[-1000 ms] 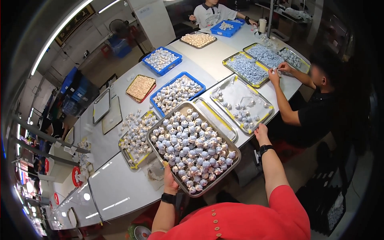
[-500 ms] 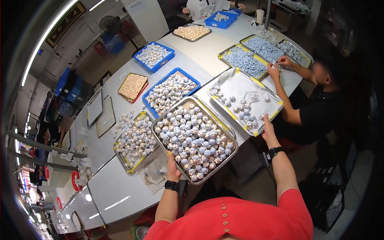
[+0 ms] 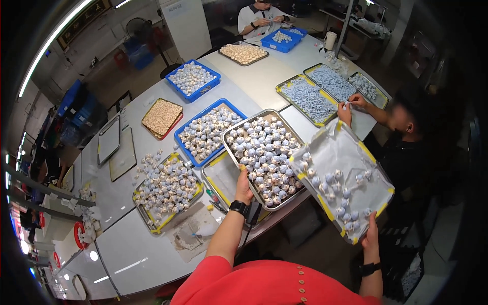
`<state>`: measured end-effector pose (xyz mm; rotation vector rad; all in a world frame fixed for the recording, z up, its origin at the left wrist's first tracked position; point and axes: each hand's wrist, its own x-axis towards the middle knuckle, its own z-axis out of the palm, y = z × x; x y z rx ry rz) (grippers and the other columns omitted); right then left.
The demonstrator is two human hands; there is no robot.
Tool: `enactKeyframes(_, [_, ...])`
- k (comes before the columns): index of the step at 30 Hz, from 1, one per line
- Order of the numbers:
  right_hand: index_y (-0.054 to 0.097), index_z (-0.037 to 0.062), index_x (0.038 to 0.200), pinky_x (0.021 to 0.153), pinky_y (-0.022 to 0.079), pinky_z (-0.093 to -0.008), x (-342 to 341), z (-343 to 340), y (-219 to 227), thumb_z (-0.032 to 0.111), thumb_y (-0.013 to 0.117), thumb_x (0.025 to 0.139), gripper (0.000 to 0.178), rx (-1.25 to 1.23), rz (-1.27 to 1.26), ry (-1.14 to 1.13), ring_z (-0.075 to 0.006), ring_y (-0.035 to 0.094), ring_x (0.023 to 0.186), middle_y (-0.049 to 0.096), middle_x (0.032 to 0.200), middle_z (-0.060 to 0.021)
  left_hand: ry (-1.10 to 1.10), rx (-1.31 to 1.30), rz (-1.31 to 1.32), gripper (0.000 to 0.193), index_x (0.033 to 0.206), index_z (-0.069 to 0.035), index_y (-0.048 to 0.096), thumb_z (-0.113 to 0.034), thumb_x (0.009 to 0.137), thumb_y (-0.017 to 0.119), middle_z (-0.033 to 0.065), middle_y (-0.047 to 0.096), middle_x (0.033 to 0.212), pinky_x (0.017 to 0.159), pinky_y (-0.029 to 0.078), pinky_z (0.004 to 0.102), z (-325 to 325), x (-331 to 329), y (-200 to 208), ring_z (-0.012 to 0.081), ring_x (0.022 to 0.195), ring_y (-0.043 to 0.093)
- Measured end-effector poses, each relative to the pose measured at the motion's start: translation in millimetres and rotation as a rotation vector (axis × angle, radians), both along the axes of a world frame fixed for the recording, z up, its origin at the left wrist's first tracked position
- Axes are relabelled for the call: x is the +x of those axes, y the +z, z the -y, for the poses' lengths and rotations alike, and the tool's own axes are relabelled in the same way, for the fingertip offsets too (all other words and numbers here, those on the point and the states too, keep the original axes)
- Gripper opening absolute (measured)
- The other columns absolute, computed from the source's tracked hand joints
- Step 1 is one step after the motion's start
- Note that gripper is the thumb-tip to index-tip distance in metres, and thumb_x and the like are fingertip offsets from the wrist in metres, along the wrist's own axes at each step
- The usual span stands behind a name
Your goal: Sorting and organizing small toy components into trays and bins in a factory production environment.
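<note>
My left hand (image 3: 244,189) is closed on the near left rim of a metal tray (image 3: 225,138) heaped with small pale blue and cream ball-shaped pieces (image 3: 264,152). My right hand (image 3: 372,233) grips the near right corner of a second tray (image 3: 351,148), lined with white sheet and edged with yellow tape. It tilts toward me, with loose pieces (image 3: 345,203) scattered mostly over its lower half. Its left edge overlaps the full tray's right side; I cannot tell whether they touch. Beneath the full tray, a yellow-taped tray (image 3: 219,175) shows on the table.
Left of my hands stands a heaped tray (image 3: 168,190); behind are blue bins (image 3: 206,133) of similar pieces and a tray of tan bits (image 3: 162,118). At right, a co-worker (image 3: 406,127) handles something by trays of blue pieces (image 3: 310,99). Another person (image 3: 259,20) sits at the far end.
Both trays have moved right in my hands. The lined tray has come lower and tilts more, its pieces shifted. The tray under the full one is more exposed.
</note>
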<state>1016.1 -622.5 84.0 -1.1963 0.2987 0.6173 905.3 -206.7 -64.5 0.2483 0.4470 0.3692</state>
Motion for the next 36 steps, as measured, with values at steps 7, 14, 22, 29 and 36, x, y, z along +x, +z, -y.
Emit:
enactKeyframes(7, [0.036,0.0011,0.123,0.091,0.038,-0.0344,-67,67,2,0.045,0.041,0.087,0.057,-0.091,-0.010,-0.103,-0.0210,0.046,0.109,0.046,0.120,-0.0089,-0.020,-0.010,0.008,0.066,0.123,-0.004,0.038,-0.052,0.079,0.048,0.0122,0.048,0.119,0.086,0.044,0.0435,20,92,-48,0.0278,0.103,0.051])
enactKeyframes(14, [0.032,0.0011,0.126,0.093,0.036,-0.0363,-116,123,-20,0.046,0.040,0.087,0.060,-0.125,-0.048,-0.235,-0.0229,0.044,0.111,0.043,0.123,-0.0099,0.023,-0.003,-0.148,0.061,0.118,-0.001,0.041,-0.047,0.080,0.052,0.0127,0.051,0.114,0.083,0.046,0.0406,38,147,-96,0.0256,0.099,0.054])
enactKeyframes(22, [0.031,0.0019,0.127,0.094,0.035,-0.0374,-143,145,-19,0.047,0.039,0.087,0.061,-0.189,-0.157,-0.280,-0.0238,0.042,0.113,0.041,0.125,-0.0100,-0.003,0.063,-0.439,0.049,0.110,-0.002,0.042,-0.038,0.081,0.058,0.0094,0.052,0.102,0.072,0.050,0.0369,62,145,-78,0.0227,0.089,0.055])
enactKeyframes(29, [0.032,0.0010,0.126,0.094,0.035,-0.0352,-132,193,-79,0.047,0.040,0.087,0.061,-0.168,-0.263,-0.303,-0.0216,0.043,0.112,0.042,0.124,-0.0088,-0.082,0.259,-0.537,0.039,0.104,0.002,0.043,-0.024,0.079,0.059,0.0098,0.047,0.107,0.086,0.037,0.0349,20,150,-112,0.0199,0.096,0.045])
enactKeyframes(36, [0.037,-0.0015,0.122,0.092,0.037,-0.0330,-154,242,-176,0.042,0.046,0.086,0.058,-0.207,-0.338,-0.318,-0.0198,0.045,0.109,0.045,0.120,-0.0084,-0.231,0.239,-0.425,0.037,0.111,0.005,0.044,-0.015,0.081,0.053,0.0126,0.052,0.107,0.088,0.039,0.0395,42,155,-85,0.0252,0.098,0.050])
